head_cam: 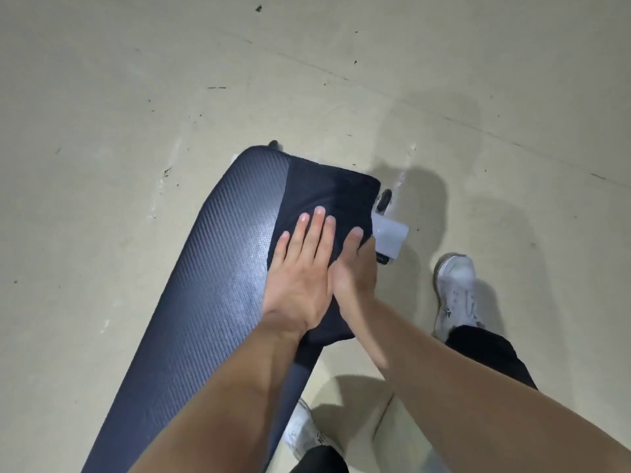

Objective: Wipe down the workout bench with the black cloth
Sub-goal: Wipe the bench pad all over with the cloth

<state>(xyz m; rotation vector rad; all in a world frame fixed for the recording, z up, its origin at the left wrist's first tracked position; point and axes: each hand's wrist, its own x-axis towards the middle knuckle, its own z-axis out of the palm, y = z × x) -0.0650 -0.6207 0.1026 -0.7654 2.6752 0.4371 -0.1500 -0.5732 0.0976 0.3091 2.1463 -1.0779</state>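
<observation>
The workout bench (218, 254) has a dark blue textured pad that runs from the lower left up to the middle of the view. A black cloth (327, 189) lies spread over the pad's far right part and hangs a little over its right edge. My left hand (300, 271) presses flat on the cloth with straight fingers. My right hand (351, 268) lies beside it at the bench's right edge, thumb on top of the cloth; its fingers are hidden over the edge.
Pale scuffed concrete floor (136, 97) surrounds the bench. The bench's white metal foot and black wheel (384, 199) stick out at the far right end. My white shoes (456, 288) stand on the floor right of the bench, the other shoe (302, 431) close beside the pad.
</observation>
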